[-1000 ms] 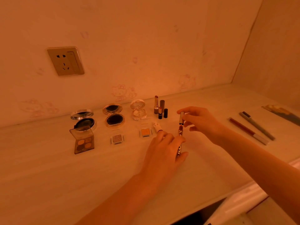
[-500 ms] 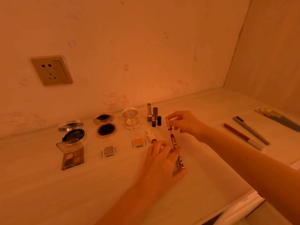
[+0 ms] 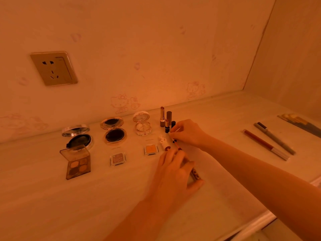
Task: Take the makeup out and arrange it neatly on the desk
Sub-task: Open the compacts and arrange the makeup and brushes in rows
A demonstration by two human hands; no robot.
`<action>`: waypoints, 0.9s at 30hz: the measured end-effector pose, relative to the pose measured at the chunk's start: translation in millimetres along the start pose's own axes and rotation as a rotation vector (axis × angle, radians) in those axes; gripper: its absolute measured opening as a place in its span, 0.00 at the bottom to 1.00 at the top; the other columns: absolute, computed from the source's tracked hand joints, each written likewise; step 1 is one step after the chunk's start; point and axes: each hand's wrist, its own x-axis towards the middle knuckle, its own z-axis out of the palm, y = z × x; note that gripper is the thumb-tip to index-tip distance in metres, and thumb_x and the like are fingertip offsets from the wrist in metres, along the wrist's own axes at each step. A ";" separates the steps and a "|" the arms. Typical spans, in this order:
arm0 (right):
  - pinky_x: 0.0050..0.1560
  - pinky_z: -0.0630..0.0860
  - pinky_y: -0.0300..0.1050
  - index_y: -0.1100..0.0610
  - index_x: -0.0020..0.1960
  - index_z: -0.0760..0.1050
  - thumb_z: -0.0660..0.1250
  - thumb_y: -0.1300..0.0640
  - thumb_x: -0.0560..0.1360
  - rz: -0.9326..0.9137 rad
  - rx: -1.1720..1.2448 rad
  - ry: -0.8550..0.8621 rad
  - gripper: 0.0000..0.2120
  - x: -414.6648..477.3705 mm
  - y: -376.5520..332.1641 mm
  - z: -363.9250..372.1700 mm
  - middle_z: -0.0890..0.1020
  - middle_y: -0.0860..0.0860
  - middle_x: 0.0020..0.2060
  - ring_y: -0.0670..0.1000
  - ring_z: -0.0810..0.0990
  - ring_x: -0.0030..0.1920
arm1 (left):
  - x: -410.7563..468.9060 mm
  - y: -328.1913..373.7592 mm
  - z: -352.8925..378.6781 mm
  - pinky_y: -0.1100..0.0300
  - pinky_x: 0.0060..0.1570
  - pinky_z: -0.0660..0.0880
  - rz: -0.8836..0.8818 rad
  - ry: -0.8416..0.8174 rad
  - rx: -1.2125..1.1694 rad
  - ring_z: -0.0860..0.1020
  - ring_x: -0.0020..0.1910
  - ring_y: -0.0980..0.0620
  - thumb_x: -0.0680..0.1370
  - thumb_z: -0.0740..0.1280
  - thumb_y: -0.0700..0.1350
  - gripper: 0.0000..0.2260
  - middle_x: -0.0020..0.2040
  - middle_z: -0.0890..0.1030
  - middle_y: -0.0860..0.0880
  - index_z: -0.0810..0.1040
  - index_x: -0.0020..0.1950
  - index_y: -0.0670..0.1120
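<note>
Lowered since a second ago, the lip gloss tube [image 3: 195,174] lies slanted on the worktop [image 3: 121,197]. The left hand [image 3: 175,171] wraps its fingers round it, likely to steady it, while the right hand [image 3: 189,134] pinches its applicator cap [image 3: 174,140]. Nearby are three open compacts [image 3: 113,134], two upright lipsticks [image 3: 162,117] and two pencils [image 3: 265,146].

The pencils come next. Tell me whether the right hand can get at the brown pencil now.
Probably not yet: the right hand pinches the lip gloss wand. Once it lets go, bare desk lies between it and the brown pencil.
</note>
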 end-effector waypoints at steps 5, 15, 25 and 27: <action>0.47 0.70 0.38 0.57 0.52 0.80 0.68 0.55 0.75 -0.040 -0.082 -0.003 0.09 5.0 0.3 3.5 0.81 0.51 0.53 0.44 0.74 0.48 | -2.3 -3.6 0.0 0.59 0.62 0.61 0.012 0.016 -0.072 0.68 0.61 0.56 0.71 0.62 0.63 0.18 0.54 0.78 0.57 0.81 0.52 0.54; 0.47 0.69 0.38 0.55 0.60 0.76 0.65 0.52 0.77 -0.070 -0.166 -0.013 0.13 -2.6 2.3 -5.0 0.78 0.51 0.57 0.45 0.73 0.49 | -2.9 -2.5 -0.9 0.60 0.64 0.61 -0.014 -0.047 -0.139 0.69 0.65 0.54 0.72 0.62 0.65 0.21 0.58 0.77 0.58 0.79 0.57 0.54; 0.53 0.73 0.37 0.50 0.62 0.74 0.61 0.53 0.79 -0.115 -0.294 0.075 0.12 -76.9 54.3 -70.8 0.78 0.47 0.57 0.45 0.76 0.54 | 1.0 11.9 -14.8 0.68 0.64 0.54 0.021 -0.069 -0.263 0.60 0.66 0.63 0.75 0.57 0.65 0.23 0.63 0.72 0.61 0.75 0.63 0.56; 0.52 0.73 0.36 0.48 0.61 0.74 0.61 0.52 0.79 -0.120 -0.324 0.116 0.12 -97.1 70.5 -84.7 0.79 0.46 0.55 0.43 0.76 0.52 | 9.5 20.5 -16.3 0.73 0.60 0.54 0.034 -0.075 -0.308 0.61 0.63 0.64 0.77 0.58 0.61 0.19 0.61 0.74 0.60 0.76 0.63 0.54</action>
